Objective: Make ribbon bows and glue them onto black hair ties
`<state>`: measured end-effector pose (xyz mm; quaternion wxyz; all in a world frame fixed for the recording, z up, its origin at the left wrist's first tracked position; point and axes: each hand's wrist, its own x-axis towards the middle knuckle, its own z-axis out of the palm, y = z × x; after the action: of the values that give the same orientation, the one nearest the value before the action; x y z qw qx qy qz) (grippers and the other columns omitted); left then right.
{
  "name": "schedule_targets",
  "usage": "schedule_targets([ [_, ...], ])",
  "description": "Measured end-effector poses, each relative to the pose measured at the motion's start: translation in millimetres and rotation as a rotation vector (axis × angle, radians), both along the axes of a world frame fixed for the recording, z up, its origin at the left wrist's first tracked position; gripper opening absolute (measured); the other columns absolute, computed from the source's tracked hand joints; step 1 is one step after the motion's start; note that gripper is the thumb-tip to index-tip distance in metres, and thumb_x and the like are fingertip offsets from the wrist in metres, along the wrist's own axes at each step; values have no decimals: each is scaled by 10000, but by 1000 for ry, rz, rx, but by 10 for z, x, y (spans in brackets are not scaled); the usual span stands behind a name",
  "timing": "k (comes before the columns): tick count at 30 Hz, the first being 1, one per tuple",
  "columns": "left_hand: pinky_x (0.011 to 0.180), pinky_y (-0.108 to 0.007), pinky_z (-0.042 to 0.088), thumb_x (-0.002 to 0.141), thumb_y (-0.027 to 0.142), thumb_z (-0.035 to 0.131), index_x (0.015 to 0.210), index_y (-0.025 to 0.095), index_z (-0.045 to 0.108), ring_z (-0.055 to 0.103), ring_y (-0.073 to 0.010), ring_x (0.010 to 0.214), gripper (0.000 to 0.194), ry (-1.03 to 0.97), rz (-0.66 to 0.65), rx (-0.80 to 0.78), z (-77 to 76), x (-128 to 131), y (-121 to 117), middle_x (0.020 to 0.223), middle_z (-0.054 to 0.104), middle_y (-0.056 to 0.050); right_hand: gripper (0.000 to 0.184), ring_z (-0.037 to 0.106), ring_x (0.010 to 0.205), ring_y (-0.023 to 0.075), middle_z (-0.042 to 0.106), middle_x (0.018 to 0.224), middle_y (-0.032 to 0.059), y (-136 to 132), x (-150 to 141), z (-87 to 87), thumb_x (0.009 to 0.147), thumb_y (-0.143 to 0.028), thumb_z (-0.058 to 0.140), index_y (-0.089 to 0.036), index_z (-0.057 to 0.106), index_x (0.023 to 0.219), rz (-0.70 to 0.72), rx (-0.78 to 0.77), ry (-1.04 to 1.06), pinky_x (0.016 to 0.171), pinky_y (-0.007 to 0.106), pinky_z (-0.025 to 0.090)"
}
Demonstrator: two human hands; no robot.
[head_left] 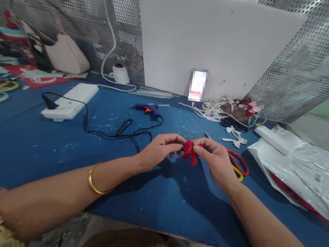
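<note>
A small red ribbon bow (190, 149) is pinched between both hands, a little above the blue tabletop. My left hand (161, 149) grips its left side with thumb and fingertips. On the other side, my right hand (215, 157) pinches the bow's right edge. Its short tails hang down between the hands. Partly hidden behind my right hand lie scissors with red and yellow handles (243, 164); their blade tip shows beyond the fingers. Further back to the left, a blue glue gun (147, 108) lies on its side with a glue stick in its rear.
A white power strip (72, 101) sits left, with a black cord trailing across the blue table (59, 159). Behind are a lit phone (197, 85), glue sticks (153, 92) and tangled white ribbon (216, 107). Small white bows (236, 139) and a plastic bag (310, 168) lie right.
</note>
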<state>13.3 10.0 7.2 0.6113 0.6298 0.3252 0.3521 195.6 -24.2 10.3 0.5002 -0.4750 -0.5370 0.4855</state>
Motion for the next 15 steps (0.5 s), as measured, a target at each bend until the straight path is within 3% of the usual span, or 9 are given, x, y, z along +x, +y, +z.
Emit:
schedule_targets([
  [6,706,-261,439,776,178,581,835,149,646,539,-113,702,93,32,42,105,14,20,-26,789,637,-15,130,566,714,159,646,765,21,10,23,-6,783,-295,630,-184,662,840,-9,65,-176,703,315,455],
  [15,664,-252,447,793,202,561,880,152,641,567,-132,726,128,55,-1,75,6,1,-1,800,641,-26,147,549,625,146,627,684,14,-16,34,54,824,-292,574,-178,642,762,10,138,-382,633,300,436],
])
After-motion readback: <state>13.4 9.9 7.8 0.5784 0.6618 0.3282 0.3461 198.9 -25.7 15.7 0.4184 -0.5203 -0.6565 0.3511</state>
